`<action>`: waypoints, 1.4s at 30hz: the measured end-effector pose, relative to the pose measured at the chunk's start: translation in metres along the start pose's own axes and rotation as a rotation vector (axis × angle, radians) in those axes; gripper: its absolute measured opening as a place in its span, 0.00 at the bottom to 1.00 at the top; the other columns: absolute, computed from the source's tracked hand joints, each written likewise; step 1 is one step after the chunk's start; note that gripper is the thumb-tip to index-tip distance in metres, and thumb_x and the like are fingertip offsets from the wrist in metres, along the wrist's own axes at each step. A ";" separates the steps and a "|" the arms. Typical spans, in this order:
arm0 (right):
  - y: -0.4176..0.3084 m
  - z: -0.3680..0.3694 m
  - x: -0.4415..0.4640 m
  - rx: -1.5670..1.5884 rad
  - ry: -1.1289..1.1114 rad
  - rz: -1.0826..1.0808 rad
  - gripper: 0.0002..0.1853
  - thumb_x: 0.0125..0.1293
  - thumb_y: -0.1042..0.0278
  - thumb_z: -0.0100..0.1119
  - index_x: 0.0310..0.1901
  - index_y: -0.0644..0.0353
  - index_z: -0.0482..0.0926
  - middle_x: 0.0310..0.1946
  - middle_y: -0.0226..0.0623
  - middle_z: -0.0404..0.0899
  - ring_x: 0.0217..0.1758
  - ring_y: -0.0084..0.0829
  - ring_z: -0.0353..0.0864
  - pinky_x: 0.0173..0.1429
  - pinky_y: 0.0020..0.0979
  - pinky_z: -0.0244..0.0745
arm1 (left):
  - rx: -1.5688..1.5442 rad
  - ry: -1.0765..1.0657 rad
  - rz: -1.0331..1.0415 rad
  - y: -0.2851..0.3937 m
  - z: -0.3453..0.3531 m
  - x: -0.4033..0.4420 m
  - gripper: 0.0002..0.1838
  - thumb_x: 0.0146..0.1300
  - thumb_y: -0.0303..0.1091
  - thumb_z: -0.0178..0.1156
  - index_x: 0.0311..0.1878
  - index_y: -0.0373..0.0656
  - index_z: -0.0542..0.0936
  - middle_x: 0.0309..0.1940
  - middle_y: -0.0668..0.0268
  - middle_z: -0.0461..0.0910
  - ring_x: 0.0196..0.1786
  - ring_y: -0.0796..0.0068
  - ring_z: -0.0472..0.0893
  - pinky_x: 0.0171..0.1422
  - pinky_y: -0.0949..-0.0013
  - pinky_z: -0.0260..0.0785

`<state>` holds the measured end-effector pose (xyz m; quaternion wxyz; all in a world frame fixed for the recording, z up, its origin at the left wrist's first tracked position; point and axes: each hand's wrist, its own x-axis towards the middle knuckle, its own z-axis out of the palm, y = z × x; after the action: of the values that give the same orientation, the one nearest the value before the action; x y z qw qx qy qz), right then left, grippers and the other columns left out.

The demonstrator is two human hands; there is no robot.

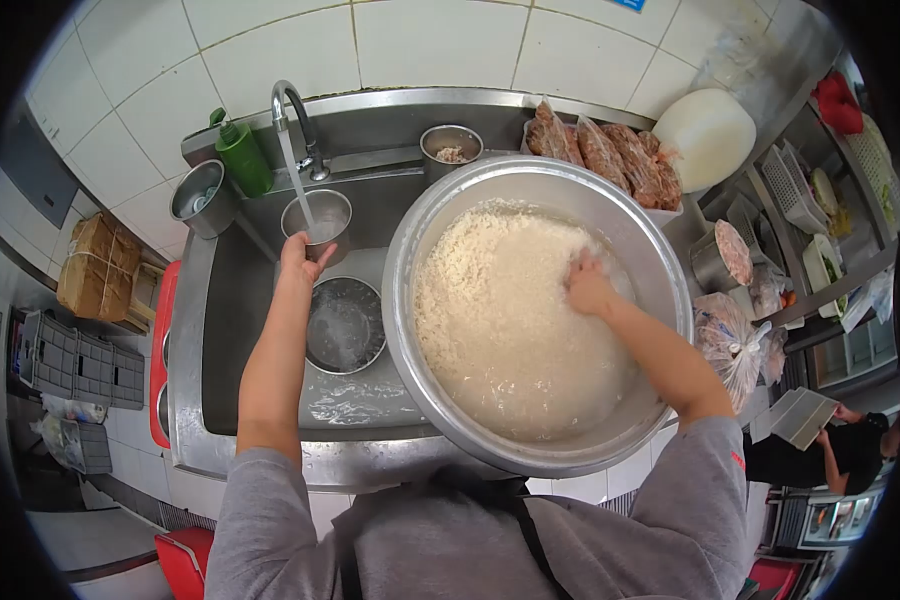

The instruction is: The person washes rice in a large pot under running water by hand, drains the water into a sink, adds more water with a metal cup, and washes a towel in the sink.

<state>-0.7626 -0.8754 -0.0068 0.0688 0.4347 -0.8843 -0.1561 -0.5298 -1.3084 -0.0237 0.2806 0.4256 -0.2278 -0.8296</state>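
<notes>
My left hand (308, 254) grips a small metal cup (320, 205) under the faucet (288, 105), and running water pours into it. Below that cup, a round metal pan (345, 322) with water in it lies in the sink. To the right stands a large metal pot (406, 330) full of rice (490, 290) in cloudy water. My right hand (590, 285) is in the pot, its fingers partly sunk in the water at the right side and blurred, so their pose is unclear.
A green bottle (243, 160) and a metal container (203, 198) stand at the sink's left corner. Behind the pot are a small metal pot (451, 150), bags of meat (605, 158) and a white jug (705, 138). A co-worker (830, 445) holds a tray at far right.
</notes>
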 end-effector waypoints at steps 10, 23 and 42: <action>-0.046 -0.097 0.077 0.657 0.684 -0.377 0.17 0.53 0.73 0.48 0.46 0.57 0.71 0.46 0.40 0.72 0.52 0.40 0.69 0.54 0.37 0.66 | -0.057 -0.011 -0.026 0.005 -0.004 0.001 0.19 0.44 0.24 0.45 0.44 0.36 0.67 0.44 0.54 0.67 0.43 0.54 0.71 0.42 0.52 0.74; -0.135 -0.149 0.058 0.899 0.631 -0.782 0.18 0.51 0.77 0.51 0.47 0.58 0.70 0.45 0.42 0.71 0.47 0.41 0.71 0.50 0.34 0.67 | -0.126 -0.015 0.007 0.006 -0.001 -0.003 0.21 0.48 0.22 0.43 0.50 0.36 0.63 0.45 0.49 0.68 0.40 0.48 0.74 0.45 0.46 0.70; -0.093 -0.030 0.037 0.572 0.282 -0.208 0.25 0.54 0.51 0.52 0.53 0.52 0.67 0.56 0.44 0.61 0.58 0.44 0.59 0.62 0.44 0.49 | -0.273 0.128 -0.045 -0.075 -0.047 0.040 0.26 0.51 0.20 0.39 0.56 0.45 0.53 0.52 0.49 0.60 0.44 0.45 0.71 0.38 0.44 0.73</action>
<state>-0.7078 -0.9643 -0.0102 0.0496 0.5417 -0.8249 0.1538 -0.5305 -1.2855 -0.1179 0.3309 0.4406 -0.0850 -0.8301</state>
